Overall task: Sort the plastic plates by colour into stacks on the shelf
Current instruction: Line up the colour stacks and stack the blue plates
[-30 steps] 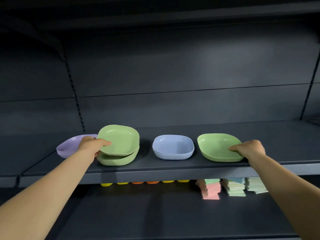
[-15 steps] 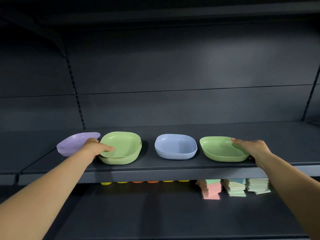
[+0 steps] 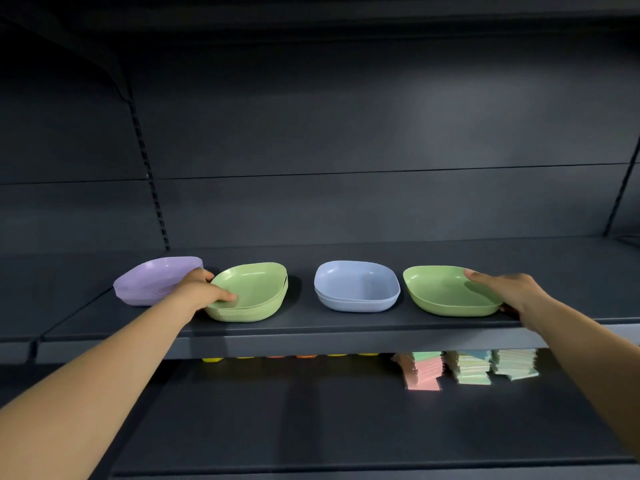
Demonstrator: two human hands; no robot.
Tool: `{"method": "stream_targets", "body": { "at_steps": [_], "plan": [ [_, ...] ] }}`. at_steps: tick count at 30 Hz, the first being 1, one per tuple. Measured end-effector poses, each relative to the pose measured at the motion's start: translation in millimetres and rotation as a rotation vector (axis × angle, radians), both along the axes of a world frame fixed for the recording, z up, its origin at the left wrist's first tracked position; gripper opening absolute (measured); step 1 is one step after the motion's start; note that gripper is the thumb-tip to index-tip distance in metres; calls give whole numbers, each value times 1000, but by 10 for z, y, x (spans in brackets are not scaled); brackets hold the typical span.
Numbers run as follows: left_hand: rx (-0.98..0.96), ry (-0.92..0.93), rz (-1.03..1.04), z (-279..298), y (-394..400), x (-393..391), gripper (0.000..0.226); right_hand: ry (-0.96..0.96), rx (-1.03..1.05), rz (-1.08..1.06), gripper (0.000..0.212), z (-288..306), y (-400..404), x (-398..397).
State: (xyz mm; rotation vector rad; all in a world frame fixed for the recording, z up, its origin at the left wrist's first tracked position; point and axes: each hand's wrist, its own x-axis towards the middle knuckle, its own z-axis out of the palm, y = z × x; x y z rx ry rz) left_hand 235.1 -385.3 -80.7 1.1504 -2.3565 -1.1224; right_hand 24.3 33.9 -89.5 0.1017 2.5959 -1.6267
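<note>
Head view, looking at dark shelf [image 3: 346, 327] with four groups of plates in row: purple stack [image 3: 152, 282], green stack [image 3: 252, 292], blue stack [image 3: 356, 285], single green plate [image 3: 446, 291]. Left hand [image 3: 201, 289] gripping near rim of green stack, thumb inside top plate. Right hand [image 3: 509, 289] holding right rim of single green plate, fingers curled over edge. Below, pastel paper pads [image 3: 467, 370].

On the lower shelf [image 3: 311, 420], three stacks of pastel paper pads [image 3: 467, 370] in pink, green and blue stood at the right, just under the upper board's front edge. Left of them, a row of yellow and orange items [image 3: 277, 357] peeked out, mostly hidden.
</note>
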Motion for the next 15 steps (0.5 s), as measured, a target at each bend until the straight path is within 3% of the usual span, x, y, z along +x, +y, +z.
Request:
{"method": "stream_targets", "body": {
  "at_steps": [5,8,11,15],
  "plan": [
    [-207,-20,-52,121,42,-55,64,14,-41,53,43,15,20,14],
    [-360,-2,-156,339,187,-151,58,13,-24,76,52,114,114,-6],
    [-531,-25,-315,575,482,-285,55,64,164,121,63,313,273,-28],
    [-731,-90,-514,815,1123,-537,55,240,634,245,75,614,590,-74]
  ]
}}
